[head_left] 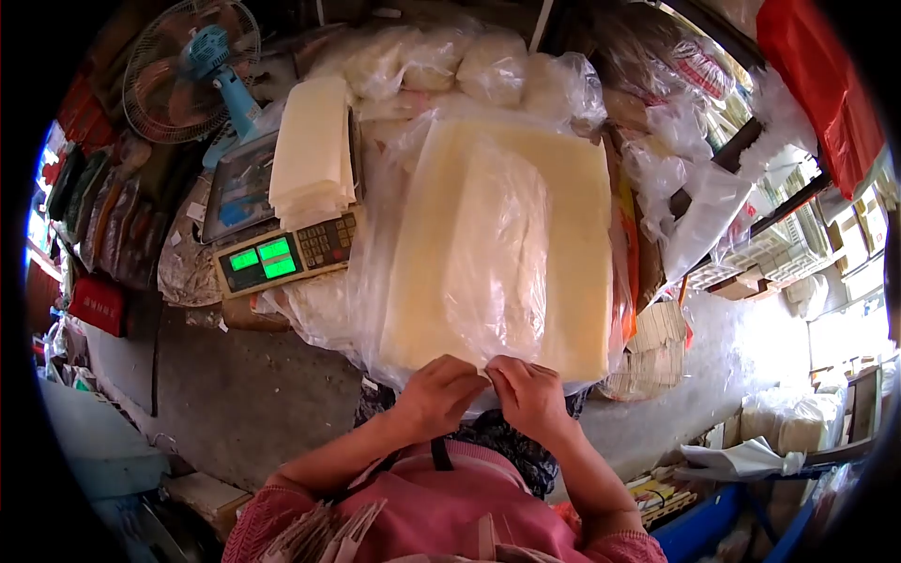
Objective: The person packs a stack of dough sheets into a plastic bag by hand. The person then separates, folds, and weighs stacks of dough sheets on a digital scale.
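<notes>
A clear plastic bag [502,253] with a pale, folded stack inside lies lengthwise on a broad block of pale yellow sheets [577,244]. At the bag's near end, my left hand [439,396] and my right hand [528,396] meet with their fingertips almost touching. Both hands are closed in a pinch on the plastic at the bag's mouth. Loose clear plastic wrap [375,291] surrounds the left side of the block. What exactly lies between the fingertips is partly hidden by the fingers.
To the left, a digital scale [282,255] with green displays carries a stack of long pale sheets [314,150]. Behind it stands a blue fan [216,66]. Several filled plastic bags [493,68] line the back. Crumpled plastic [694,202] and a red sheet [821,94] hang at right.
</notes>
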Demonstrator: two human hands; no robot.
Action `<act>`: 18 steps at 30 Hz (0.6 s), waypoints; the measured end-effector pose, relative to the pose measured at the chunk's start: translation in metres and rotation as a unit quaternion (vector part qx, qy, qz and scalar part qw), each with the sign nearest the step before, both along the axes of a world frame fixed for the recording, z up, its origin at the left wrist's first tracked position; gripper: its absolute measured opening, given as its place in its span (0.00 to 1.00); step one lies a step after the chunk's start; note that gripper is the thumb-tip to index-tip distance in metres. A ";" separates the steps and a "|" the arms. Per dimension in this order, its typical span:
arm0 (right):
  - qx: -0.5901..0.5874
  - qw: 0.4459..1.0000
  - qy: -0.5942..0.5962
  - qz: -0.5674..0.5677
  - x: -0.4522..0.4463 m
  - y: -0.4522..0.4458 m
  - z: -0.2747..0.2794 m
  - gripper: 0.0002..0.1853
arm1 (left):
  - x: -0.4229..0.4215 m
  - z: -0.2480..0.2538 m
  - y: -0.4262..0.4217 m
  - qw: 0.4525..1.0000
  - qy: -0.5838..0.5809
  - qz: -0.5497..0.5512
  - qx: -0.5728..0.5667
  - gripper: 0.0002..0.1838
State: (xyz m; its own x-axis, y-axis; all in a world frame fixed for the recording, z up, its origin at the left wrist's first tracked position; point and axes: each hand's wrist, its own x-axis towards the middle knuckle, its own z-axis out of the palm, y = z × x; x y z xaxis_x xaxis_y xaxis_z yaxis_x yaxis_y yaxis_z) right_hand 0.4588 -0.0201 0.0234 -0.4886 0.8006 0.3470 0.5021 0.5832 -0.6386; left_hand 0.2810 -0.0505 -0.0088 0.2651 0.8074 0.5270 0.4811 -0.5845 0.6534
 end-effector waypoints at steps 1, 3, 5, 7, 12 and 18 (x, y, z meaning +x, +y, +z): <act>-0.015 0.999 0.040 -0.004 0.001 -0.001 0.000 0.10 | -0.004 0.006 0.005 1.000 -0.024 0.013 0.008 0.16; -0.162 0.977 0.127 0.057 0.011 -0.010 0.017 0.07 | -0.012 0.012 0.020 0.999 -0.014 0.036 0.035 0.20; -0.245 0.940 0.210 0.110 0.019 -0.019 0.016 0.03 | -0.012 0.018 0.038 0.993 0.086 -0.016 0.081 0.18; -0.252 0.937 0.241 0.032 0.015 -0.021 0.016 0.04 | -0.012 0.020 0.049 0.978 0.173 -0.069 0.098 0.16; -0.311 0.925 0.185 -0.115 0.031 -0.025 -0.016 0.09 | -0.013 0.021 0.067 0.982 0.154 -0.071 0.081 0.12; -0.193 0.971 0.107 -0.098 0.009 -0.018 -0.014 0.13 | -0.013 0.024 0.072 0.941 0.282 -0.103 0.157 0.09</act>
State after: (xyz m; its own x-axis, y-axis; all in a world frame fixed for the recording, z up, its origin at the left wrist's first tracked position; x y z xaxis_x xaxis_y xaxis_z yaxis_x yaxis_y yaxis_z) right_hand 0.4674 -0.0377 0.0098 -0.2646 0.9610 0.0803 0.4114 0.1878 -0.8919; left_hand 0.2675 0.0213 0.0154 0.7081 0.5363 0.4593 0.5546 -0.8250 0.1083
